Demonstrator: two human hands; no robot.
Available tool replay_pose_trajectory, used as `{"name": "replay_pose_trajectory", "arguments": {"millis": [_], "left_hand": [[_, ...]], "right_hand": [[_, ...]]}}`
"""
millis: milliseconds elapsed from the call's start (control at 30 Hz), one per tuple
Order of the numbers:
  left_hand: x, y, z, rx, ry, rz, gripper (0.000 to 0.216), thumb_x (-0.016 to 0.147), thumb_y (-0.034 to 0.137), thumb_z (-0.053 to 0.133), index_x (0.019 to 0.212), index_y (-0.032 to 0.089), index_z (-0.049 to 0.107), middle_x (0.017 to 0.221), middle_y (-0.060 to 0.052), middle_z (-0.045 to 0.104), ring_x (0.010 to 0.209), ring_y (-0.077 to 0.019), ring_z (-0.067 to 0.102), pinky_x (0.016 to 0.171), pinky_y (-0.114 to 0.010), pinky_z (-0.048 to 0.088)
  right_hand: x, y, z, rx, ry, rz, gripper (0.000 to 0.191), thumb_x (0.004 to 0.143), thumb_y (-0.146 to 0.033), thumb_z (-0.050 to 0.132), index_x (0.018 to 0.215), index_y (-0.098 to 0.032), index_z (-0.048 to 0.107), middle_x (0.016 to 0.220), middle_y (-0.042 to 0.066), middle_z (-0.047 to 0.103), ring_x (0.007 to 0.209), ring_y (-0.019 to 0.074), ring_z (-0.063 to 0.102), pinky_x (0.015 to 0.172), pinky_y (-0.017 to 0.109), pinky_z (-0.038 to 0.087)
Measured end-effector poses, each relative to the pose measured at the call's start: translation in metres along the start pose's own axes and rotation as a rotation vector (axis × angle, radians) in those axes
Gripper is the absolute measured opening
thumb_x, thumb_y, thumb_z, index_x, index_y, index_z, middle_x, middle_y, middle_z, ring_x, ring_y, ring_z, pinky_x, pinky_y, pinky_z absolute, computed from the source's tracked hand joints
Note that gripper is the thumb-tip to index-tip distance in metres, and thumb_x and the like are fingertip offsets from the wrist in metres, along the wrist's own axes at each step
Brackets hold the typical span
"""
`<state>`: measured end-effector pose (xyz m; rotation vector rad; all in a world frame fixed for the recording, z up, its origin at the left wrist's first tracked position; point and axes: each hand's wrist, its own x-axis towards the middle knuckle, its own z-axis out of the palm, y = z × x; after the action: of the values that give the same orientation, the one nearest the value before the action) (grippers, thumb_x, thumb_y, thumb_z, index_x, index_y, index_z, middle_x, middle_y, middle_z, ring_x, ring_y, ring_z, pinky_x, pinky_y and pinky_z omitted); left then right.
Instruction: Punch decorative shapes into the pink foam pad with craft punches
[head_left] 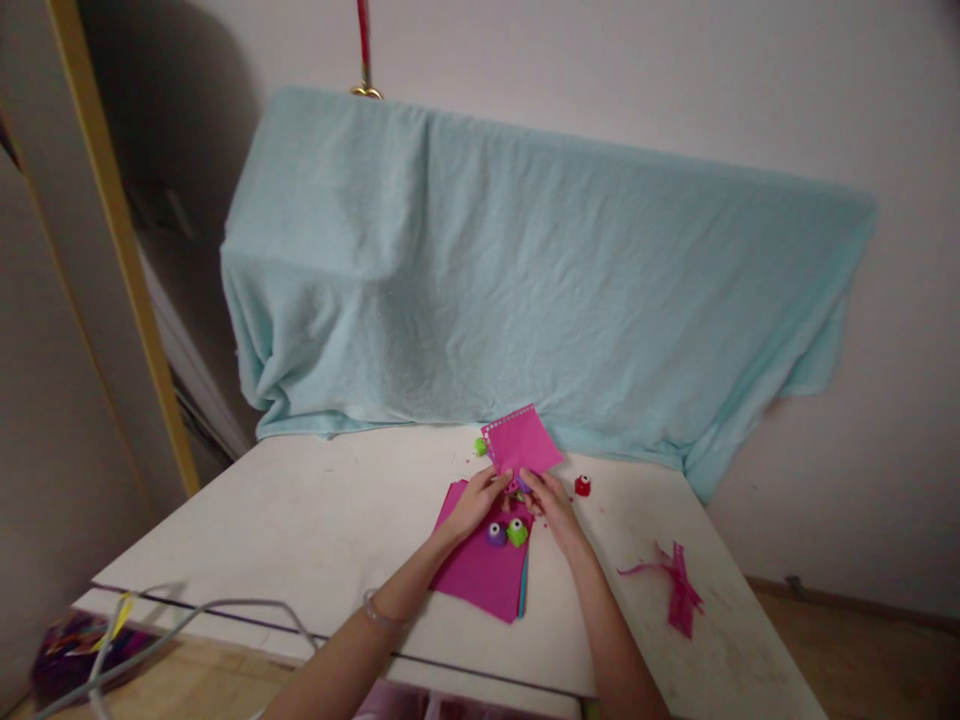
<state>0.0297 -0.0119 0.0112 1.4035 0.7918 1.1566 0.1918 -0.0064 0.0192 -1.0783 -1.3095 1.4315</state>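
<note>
A pink sheet of paper (527,440), with small holes punched along its left and far edges, is held up over the table. My left hand (480,500) pinches its near left edge. My right hand (551,503) is closed around a small purple craft punch (523,483) at the near edge of the sheet; the fingers partly hide it. Below my hands lies a stack of coloured paper (480,575), magenta on top. On the stack stand another purple punch (496,534) and a green punch (517,531), side by side.
A red punch (583,486) stands right of my right hand, and another green punch (481,447) behind my left. Pink paper scraps (681,605) lie on the white table (337,520) at right. A light blue cloth (562,290) hangs behind. Grey cables (225,603) cross the front left edge.
</note>
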Motion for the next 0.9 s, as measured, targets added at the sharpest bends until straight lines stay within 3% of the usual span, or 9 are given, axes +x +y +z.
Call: {"name": "replay_pose_trajectory", "arguments": {"millis": [300, 900], "left_hand": [[-0.001, -0.007, 0.0, 0.091, 0.073, -0.066, 0.043, 0.091, 0.056, 0.046, 0.078, 0.018, 0.06, 0.061, 0.0, 0.062, 0.059, -0.0169, 0.058, 0.064, -0.027, 0.045], [0.003, -0.011, -0.002, 0.118, 0.069, -0.056, 0.042, 0.09, 0.055, 0.046, 0.079, 0.017, 0.061, 0.069, -0.003, 0.066, 0.058, -0.0161, 0.057, 0.063, -0.027, 0.045]], "right_hand": [[0.0, 0.002, 0.004, -0.024, 0.026, -0.026, 0.046, 0.076, -0.064, 0.063, 0.068, -0.019, 0.054, 0.048, -0.006, 0.048, 0.04, 0.0085, 0.031, 0.043, 0.026, 0.019], [0.006, 0.011, 0.004, -0.002, 0.085, -0.002, 0.047, 0.073, -0.064, 0.065, 0.074, -0.018, 0.06, 0.05, -0.004, 0.052, 0.04, 0.009, 0.034, 0.042, 0.026, 0.019]]}}
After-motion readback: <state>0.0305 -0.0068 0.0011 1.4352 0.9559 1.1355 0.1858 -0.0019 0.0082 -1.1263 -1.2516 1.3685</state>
